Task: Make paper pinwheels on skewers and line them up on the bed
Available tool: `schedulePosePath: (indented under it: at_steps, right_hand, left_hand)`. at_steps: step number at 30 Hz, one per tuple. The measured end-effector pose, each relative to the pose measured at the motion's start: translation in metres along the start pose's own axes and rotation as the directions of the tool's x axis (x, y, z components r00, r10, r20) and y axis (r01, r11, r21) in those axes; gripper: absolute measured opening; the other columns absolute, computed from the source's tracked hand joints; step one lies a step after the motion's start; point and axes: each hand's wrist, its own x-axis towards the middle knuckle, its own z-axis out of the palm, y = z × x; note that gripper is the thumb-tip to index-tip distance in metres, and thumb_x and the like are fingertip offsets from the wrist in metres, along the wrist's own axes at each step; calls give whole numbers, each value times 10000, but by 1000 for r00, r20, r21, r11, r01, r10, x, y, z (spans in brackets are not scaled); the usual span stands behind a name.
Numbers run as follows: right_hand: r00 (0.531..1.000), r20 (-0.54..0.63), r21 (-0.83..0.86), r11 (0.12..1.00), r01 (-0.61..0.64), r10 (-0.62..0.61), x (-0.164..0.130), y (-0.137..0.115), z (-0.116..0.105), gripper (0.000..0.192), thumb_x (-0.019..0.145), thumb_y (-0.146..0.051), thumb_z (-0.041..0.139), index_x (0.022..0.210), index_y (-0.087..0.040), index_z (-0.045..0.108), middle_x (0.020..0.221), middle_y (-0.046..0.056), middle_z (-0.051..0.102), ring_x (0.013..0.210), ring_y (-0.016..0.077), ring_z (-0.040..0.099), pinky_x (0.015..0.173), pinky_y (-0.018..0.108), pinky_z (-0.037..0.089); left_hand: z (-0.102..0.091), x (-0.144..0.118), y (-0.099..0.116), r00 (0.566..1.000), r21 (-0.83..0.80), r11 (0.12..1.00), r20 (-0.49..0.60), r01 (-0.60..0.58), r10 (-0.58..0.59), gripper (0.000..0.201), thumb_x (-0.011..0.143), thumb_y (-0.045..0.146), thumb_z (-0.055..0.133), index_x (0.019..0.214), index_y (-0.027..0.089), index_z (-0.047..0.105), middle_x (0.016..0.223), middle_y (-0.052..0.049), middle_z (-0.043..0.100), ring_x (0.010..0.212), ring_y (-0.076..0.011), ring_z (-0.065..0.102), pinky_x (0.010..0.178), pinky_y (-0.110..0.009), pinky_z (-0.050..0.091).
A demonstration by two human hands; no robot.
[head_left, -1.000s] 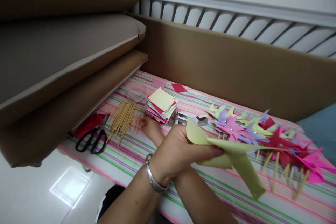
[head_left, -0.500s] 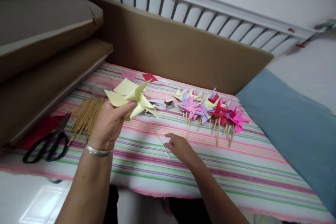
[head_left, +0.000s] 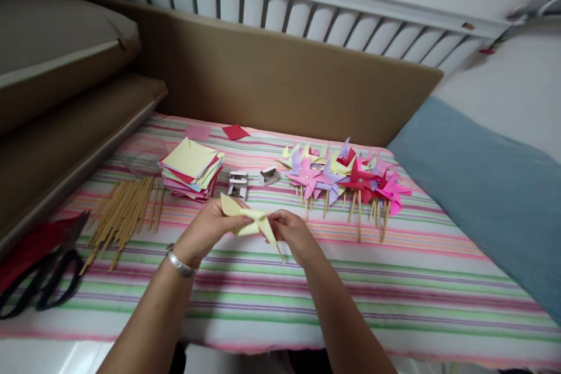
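Observation:
A pale yellow paper pinwheel (head_left: pixel 253 216) is gripped between the thumb and fingers of my left hand (head_left: pixel 213 225). My right hand (head_left: pixel 289 231) is closed at the pinwheel's right side, its fingertips close behind the paper. What those fingers pinch is hidden. Beyond my hands sit a small open box (head_left: pixel 238 184) with bits of metal in it and a second small white box (head_left: pixel 269 175). To their left is a stack of coloured paper squares (head_left: pixel 190 163), a yellow one on top.
Wooden sticks (head_left: pixel 123 213) lie in a pile at left, beside black-handled scissors (head_left: pixel 48 274). Several finished pinwheels (head_left: pixel 346 178) lie at right on the striped cloth (head_left: pixel 394 298). A cardboard panel (head_left: pixel 280 76) stands along the back. Loose red paper (head_left: pixel 235 132) lies near it.
My left hand has lowered the yellow pinwheel and moved it right, uncovering the paper stack. My right hand has come up to it from beside a stick on the cloth. The view has shifted.

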Motion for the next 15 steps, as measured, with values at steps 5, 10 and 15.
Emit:
schedulePosePath:
  at_steps: [5,10,15]
  right_hand:
    - [996,13,467,881,75,-92,-9,-12,-18,212,695,-302,658,853,-168,615,606,-33,574,503,82,514,493,210,396]
    - [989,-1,483,866,128,-146,-13,-22,-16,174,696,-302,688,785,-165,631,600,-35,582,478,64,480,461,190,376]
    - [991,-16,529,839,124,-137,-19,-37,-15,195,659,-305,721,764,-166,634,653,-15,619,540,89,528,493,205,416]
  left_hand:
    - [18,5,-11,982,158,987,176,41,-69,178,637,288,739,705,130,694,653,-22,649,591,-121,561,566,-225,427]
    - [24,4,-6,970,234,958,213,-167,117,117,725,270,677,749,160,710,786,-66,687,769,-183,621,738,-297,467]
    - [20,2,-4,920,295,873,174,-389,351,68,739,219,673,774,188,721,807,-71,663,826,-193,610,791,-321,462]
